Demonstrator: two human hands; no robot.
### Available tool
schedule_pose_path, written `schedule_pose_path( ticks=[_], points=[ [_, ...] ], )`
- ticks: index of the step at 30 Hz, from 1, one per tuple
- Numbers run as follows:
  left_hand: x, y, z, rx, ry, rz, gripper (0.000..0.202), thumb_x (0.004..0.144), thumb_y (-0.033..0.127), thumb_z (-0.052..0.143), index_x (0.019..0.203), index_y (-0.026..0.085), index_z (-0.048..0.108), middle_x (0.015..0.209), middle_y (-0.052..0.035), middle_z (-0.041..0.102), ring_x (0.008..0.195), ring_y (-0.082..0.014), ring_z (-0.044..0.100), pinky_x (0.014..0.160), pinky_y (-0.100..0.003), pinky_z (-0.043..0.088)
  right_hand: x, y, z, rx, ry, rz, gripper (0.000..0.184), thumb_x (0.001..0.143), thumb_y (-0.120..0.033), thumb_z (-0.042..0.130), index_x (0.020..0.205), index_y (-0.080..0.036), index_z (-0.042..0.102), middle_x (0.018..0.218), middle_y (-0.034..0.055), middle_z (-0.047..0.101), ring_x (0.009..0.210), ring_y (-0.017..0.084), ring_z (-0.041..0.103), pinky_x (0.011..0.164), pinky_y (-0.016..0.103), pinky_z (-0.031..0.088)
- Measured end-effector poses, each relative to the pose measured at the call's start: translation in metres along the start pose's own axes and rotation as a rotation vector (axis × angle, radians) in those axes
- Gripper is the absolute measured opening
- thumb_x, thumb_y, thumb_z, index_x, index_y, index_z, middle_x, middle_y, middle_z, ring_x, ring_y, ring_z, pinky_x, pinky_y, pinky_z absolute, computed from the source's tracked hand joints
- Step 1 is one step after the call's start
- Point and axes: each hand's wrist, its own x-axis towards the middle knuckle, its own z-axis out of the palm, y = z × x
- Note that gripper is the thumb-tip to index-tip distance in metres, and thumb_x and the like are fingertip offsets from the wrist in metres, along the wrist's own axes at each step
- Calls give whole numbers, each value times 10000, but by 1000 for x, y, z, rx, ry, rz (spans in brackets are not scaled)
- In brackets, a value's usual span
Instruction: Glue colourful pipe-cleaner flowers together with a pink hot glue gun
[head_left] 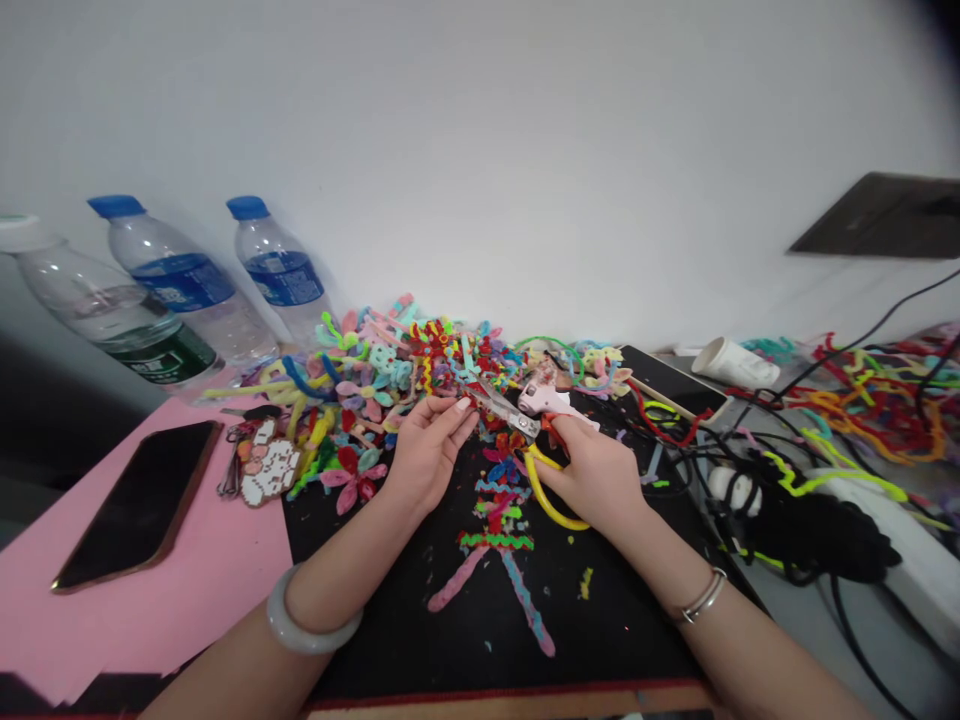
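My right hand (596, 470) grips a pair of scissors with a yellow handle (551, 500). Their metal blades (502, 407) are spread and point up and left, toward the fingertips of my left hand (433, 445). Thumb and forefinger of that hand pinch a small red piece that looks like pipe cleaner (471, 402), close to the blades. Below and between the hands, a figure made of pipe cleaners (495, 540) lies on the black mat (390, 620), with one pink leg and one blue leg. Just beyond the scissors rests a pale pink glue gun (551, 392).
Pipe-cleaner flowers (382, 375) are heaped along the wall. Bottles (277, 265) and a phone (139, 505) on pink paper (247, 590) stand to the left. At right are another phone (667, 382), a paper cup (735, 362), black cables (847, 590) and a white power strip (892, 540).
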Motion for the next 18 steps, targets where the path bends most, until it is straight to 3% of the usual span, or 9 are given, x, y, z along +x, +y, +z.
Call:
schedule_pose_path(
  ticks=[10, 18],
  points=[
    [0, 0, 0, 6, -10, 9, 147, 632, 121, 731, 657, 152, 589, 708, 47, 626, 766, -75, 619, 872, -306, 505, 1, -4, -6, -84, -132, 6, 293, 778, -486, 525, 855, -208, 571, 728, 28, 666, 642, 191, 626, 501, 263, 267],
    [1, -1, -2, 24, 19, 15, 179, 587, 139, 758, 648, 149, 591, 688, 44, 616, 753, -82, 620, 834, -289, 512, 1, -5, -9, -86, -161, -3, 259, 793, -462, 512, 822, -211, 570, 668, 22, 642, 602, 167, 598, 492, 249, 222]
  ],
)
